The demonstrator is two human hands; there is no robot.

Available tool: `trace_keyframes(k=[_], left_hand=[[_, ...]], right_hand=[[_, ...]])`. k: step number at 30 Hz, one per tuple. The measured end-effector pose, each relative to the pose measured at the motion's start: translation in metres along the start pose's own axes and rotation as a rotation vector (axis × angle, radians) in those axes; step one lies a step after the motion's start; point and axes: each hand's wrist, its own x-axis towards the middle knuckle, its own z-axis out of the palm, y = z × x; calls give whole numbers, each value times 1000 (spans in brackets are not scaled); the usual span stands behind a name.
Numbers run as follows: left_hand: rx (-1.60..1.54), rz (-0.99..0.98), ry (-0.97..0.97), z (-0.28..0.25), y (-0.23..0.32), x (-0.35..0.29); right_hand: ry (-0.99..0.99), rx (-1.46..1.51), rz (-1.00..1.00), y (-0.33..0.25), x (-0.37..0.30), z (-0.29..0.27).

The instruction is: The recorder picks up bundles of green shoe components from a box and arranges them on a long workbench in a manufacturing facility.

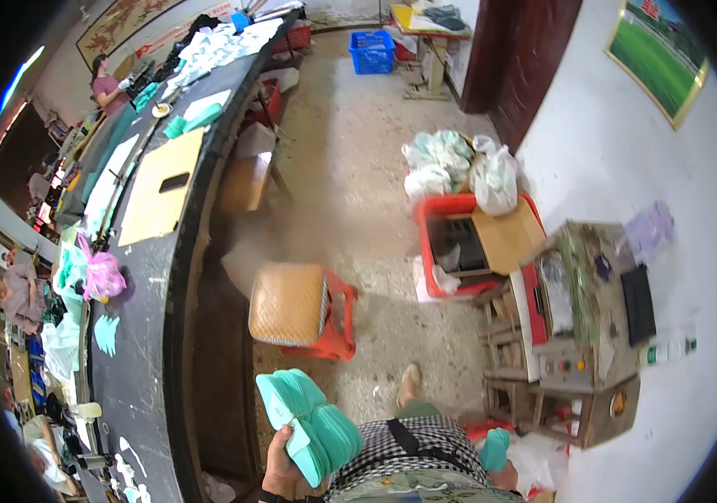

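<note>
My left hand (280, 463) grips a thick bundle of teal cut fabric pieces (312, 427) by its lower left edge. A thin tie runs around the bundle's middle, and the layers fan out at the edges. Low on the right, my right hand (505, 478) is closed around a smaller teal fabric bundle (495, 450), which sticks up above the fingers. Between the hands are my checked apron (417, 457) and one shoe (409, 384) on the floor.
A long black table (157, 335) runs along the left. Ahead stands a red stool (341, 323) with a tan padded top (289, 303). To the right are a red crate (425, 243), plastic bags (492, 180) and a wooden-framed machine (572, 335). Other people work beyond the table.
</note>
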Motion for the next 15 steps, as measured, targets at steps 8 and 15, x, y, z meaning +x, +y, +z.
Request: trace_keyframes(k=[8, 15], left_hand=[[-87, 168, 132, 119, 74, 97], [-207, 231, 198, 153, 144, 210]], right_hand=[[-34, -34, -148, -204, 139, -122], [50, 32, -286, -389, 230, -182]])
